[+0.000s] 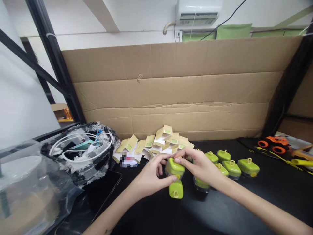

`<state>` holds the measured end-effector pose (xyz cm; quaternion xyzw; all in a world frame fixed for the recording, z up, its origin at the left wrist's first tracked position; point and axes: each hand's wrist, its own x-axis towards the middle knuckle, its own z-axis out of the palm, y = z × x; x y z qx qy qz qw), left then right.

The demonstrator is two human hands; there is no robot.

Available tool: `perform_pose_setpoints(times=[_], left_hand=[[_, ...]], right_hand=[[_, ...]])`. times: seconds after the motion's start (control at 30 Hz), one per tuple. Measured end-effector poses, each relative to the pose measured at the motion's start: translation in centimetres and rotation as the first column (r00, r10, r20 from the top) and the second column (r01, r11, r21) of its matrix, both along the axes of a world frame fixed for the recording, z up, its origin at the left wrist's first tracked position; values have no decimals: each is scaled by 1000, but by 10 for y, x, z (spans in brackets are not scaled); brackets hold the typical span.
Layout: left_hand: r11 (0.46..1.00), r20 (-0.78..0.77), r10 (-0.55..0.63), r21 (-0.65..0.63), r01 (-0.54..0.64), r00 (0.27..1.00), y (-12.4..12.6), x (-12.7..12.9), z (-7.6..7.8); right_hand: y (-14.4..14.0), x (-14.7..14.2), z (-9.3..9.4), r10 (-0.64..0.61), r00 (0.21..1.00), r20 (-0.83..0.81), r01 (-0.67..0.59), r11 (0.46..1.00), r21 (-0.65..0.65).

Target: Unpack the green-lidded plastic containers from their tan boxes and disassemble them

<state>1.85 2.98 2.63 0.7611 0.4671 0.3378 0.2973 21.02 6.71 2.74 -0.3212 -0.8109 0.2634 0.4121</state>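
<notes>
A small container with a rounded green lid [176, 167] is held between both my hands near the middle of the black table. My left hand [151, 178] grips its left side, thumb along the near edge. From the right, my right hand [194, 160] has its fingers curled over the lid's top and far side. Just below it, another green-lidded container [175, 190] shows a yellow loop toward me; I cannot tell whether the two touch. Several more such containers [231, 168] with yellow loops stand to the right, some partly hidden behind my right hand and forearm.
Folded yellowish card pieces [160, 140] are heaped behind my hands, against a tall cardboard panel [171, 91]. Left are a black-and-white fuzzy basket [97, 169] holding a white cable, a clear plastic bag [29, 182] and a dark flat panel [105, 192]. An orange toy vehicle [275, 143] sits far right.
</notes>
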Motion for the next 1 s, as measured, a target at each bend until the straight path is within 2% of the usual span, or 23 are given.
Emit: perform_pose_setpoints(times=[0.07, 0.17, 0.23, 0.33, 0.4, 0.53, 0.63, 0.7, 0.8, 0.9, 1.0], left_hand=[[1000, -74, -1, 12, 2, 997, 2, -14, 8], [993, -209, -42, -121, 17, 977, -2, -38, 17], [988, -278, -48, -156, 4, 960, -5, -52, 19], [994, -356, -22, -104, -16, 934, -8, -63, 16], [997, -419, -5, -77, -30, 908, -7, -66, 11], [990, -443, -3, -126, -59, 897, 0, -68, 0], [988, -412, -33, -149, -32, 911, 2, -67, -4], [988, -403, -43, -150, -20, 914, 2, -65, -4], [988, -396, -27, -148, -34, 918, 2, -62, -5], [989, -387, -13, -141, -46, 922, 3, -64, -7], [988, -394, 9, -138, -69, 919, 2, -67, -4]], right_hand=[[5, -3, 3, -16, 1000, 25, 15, 1000, 27], [15, -9, 7, -79, 995, 56, 74, 994, 85], [21, -12, 8, -129, 981, 146, 108, 984, 144], [26, -19, 3, -165, 933, 321, 97, 971, 217], [28, -27, -3, -155, 911, 382, 66, 970, 236], [31, -47, -15, -147, 889, 433, 30, 963, 266], [33, -52, -13, -158, 886, 436, 28, 957, 289], [31, -42, -5, -169, 890, 424, 39, 953, 300], [23, -7, 10, -154, 884, 441, 17, 954, 299], [12, 38, 17, -111, 819, 564, -55, 962, 269], [5, 71, 11, -151, 748, 647, 17, 978, 209]])
